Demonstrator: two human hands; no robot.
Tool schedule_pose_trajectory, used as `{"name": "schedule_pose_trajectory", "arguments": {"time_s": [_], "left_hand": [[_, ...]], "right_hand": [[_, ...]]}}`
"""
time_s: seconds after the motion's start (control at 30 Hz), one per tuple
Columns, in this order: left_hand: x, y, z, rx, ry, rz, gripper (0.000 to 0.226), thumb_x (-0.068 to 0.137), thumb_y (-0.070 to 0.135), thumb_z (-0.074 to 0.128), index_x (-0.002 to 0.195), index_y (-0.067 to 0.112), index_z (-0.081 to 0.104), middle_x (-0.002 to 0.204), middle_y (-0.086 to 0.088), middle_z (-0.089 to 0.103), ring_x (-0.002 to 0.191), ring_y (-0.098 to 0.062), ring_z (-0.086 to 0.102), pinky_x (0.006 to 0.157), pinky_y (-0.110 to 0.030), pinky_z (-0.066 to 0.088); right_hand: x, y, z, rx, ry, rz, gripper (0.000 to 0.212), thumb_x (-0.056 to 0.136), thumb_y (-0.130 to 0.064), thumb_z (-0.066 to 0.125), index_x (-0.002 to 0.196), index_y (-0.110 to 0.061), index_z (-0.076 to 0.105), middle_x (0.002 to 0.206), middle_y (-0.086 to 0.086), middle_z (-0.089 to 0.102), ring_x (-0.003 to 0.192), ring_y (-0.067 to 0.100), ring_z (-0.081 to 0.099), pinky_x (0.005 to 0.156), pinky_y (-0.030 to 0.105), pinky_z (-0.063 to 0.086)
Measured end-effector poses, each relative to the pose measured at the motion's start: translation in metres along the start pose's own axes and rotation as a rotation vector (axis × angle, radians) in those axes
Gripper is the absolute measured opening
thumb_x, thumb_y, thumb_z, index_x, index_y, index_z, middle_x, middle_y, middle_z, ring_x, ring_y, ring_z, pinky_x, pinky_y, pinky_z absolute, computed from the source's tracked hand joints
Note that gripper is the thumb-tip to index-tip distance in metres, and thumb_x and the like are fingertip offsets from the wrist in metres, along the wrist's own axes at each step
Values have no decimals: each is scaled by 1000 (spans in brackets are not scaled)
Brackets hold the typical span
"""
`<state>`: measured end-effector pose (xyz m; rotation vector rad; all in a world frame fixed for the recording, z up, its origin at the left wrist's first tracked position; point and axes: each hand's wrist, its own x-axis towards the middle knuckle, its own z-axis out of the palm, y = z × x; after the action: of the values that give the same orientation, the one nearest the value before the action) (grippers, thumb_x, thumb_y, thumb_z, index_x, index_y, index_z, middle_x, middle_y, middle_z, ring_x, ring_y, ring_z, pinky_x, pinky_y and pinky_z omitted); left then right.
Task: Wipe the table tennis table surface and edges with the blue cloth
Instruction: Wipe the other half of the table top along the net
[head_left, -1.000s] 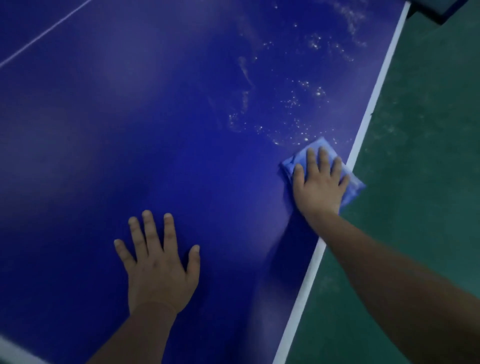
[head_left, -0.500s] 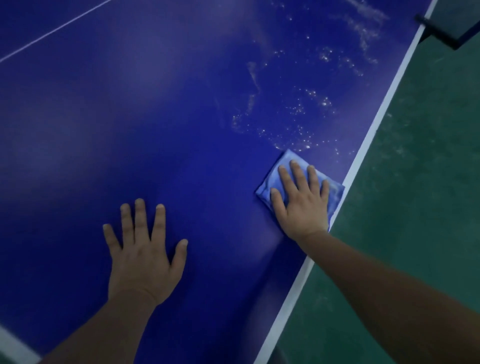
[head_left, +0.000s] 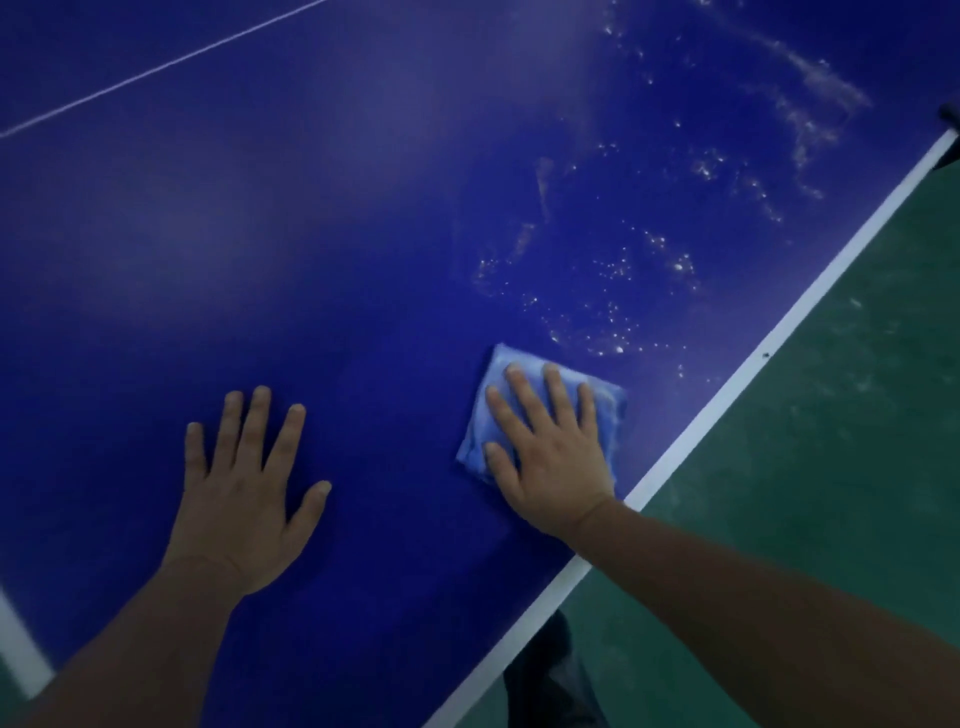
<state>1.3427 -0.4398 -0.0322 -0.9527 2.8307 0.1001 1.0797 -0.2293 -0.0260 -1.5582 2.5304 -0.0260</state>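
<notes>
The dark blue table tennis table (head_left: 311, 260) fills most of the view. A folded light blue cloth (head_left: 480, 415) lies flat on it, a short way in from the white right edge line (head_left: 779, 338). My right hand (head_left: 545, 447) presses down on the cloth with fingers spread, covering most of it. My left hand (head_left: 244, 488) rests flat on the bare surface to the left, fingers apart, holding nothing. White specks and smears of dust (head_left: 623, 270) lie on the table beyond the cloth.
A green floor (head_left: 831, 467) runs along the table's right side. A thin white centre line (head_left: 156, 67) crosses the far left. A white end line (head_left: 21, 644) shows at bottom left. A dark net bracket (head_left: 948, 119) sits at the far right edge.
My right hand has slid the cloth leftward and nearer, away from the right edge line and the dusty patch. My left hand has stayed flat on the table.
</notes>
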Motion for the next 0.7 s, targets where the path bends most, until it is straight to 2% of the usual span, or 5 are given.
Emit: {"name": "schedule_pose_trajectory", "arguments": {"time_s": [0.2,0.3,0.47,0.6,0.7], "left_hand": [[-11,41,-15,43,37,-295,81,99,58,19,158,3,22,165,-25,8,153,-44,7,118,-66,5],[3,113,-19,-143,32,-501,82,97,57,19,159,2,17,166,-23,2,154,-40,1,121,-63,4],[28,199,-8,-231,34,-456,81,97,56,20,160,4,13,167,-20,3,155,-33,-1,123,-58,-3],[26,205,-3,-220,39,-479,76,98,51,23,160,7,14,168,-18,4,156,-30,-3,123,-56,-7],[28,204,-5,-229,51,-476,76,98,51,22,160,8,15,168,-18,4,156,-30,-3,123,-57,-5]], "right_hand": [[8,13,2,7,27,-338,58,103,-55,29,155,-31,34,166,-1,23,154,36,11,120,63,4],[17,28,-5,46,31,-142,58,103,-56,26,155,-34,36,165,-3,25,153,34,14,120,60,2],[11,162,-16,49,70,318,63,98,-56,25,153,-28,40,163,2,31,149,37,25,119,60,9],[24,230,-28,155,70,713,69,97,-54,16,159,-24,24,168,3,12,154,35,5,121,60,5],[19,163,-21,127,112,565,65,100,-46,21,157,-18,29,165,11,20,150,43,17,121,62,11]]}}
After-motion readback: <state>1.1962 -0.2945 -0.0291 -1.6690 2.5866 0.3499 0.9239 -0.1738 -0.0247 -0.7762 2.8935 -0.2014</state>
